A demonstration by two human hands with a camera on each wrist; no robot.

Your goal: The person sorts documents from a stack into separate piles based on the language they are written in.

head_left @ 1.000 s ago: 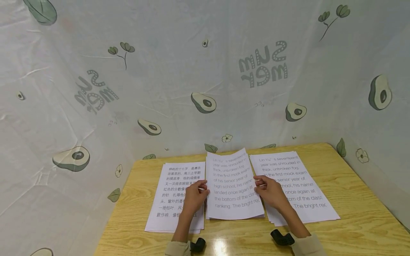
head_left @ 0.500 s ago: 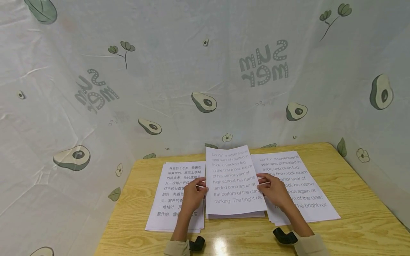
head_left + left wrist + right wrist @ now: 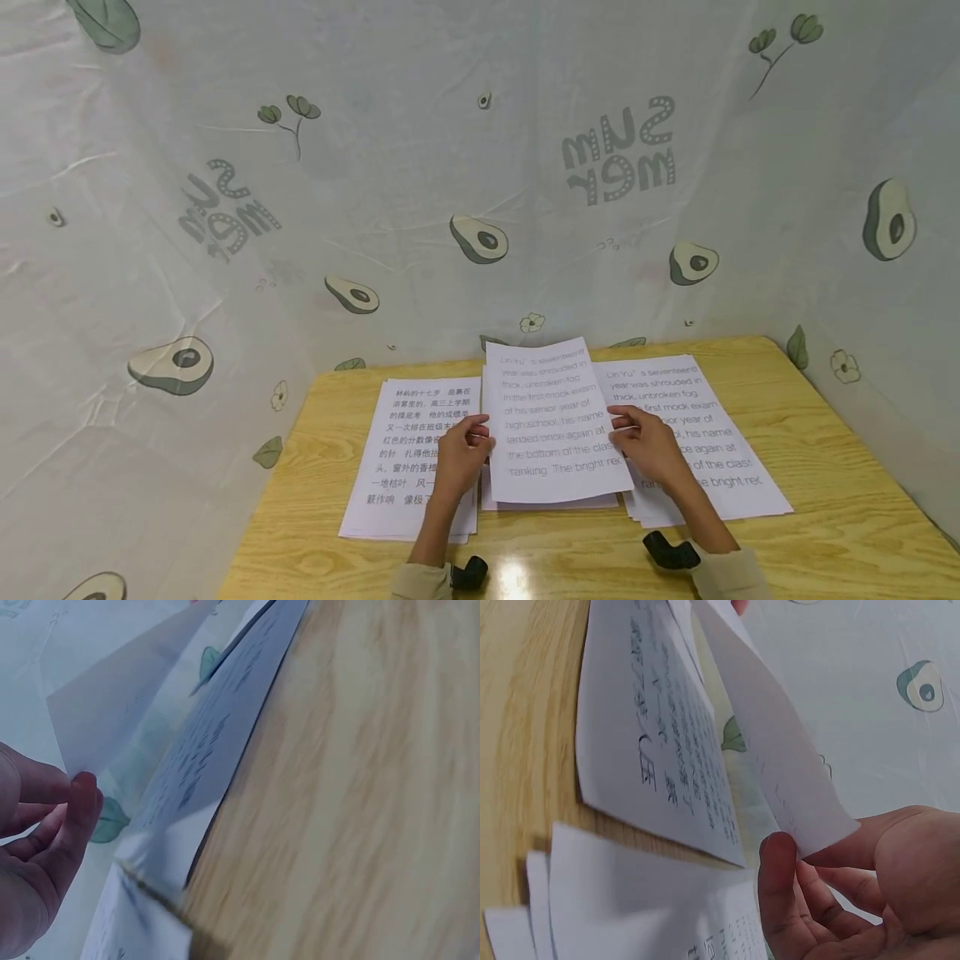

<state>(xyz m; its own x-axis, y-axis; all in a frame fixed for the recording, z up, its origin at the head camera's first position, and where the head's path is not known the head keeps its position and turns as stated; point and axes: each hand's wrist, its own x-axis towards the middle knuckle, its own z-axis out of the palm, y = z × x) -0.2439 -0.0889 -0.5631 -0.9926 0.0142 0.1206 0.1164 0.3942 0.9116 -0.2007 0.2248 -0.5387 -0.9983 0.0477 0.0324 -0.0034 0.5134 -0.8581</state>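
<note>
A white printed sheet (image 3: 555, 425) with English text is held raised and tilted above the middle paper pile (image 3: 551, 503). My left hand (image 3: 461, 457) pinches its left edge between thumb and fingers. At the opposite edge, my right hand (image 3: 651, 446) grips it the same way. In the right wrist view, the lifted sheet (image 3: 769, 735) bends slightly, and a page with Chinese text (image 3: 649, 727) lies below it. The left wrist view shows the sheet's corner (image 3: 112, 705) apart from the printed page (image 3: 202, 750) underneath. Most of the middle pile is hidden.
To the left lies a pile of Chinese-text pages (image 3: 390, 467), partly behind my left forearm. English-text pages (image 3: 720, 450) form a slightly fanned pile on the right. The wooden table (image 3: 840, 483) meets a hanging avocado-print cloth (image 3: 540, 250) at its back and sides.
The sheet has risen off the middle pile, baring that pile's lower edge, then shifted slightly right. Both hands moved with it, still holding its edges.
</note>
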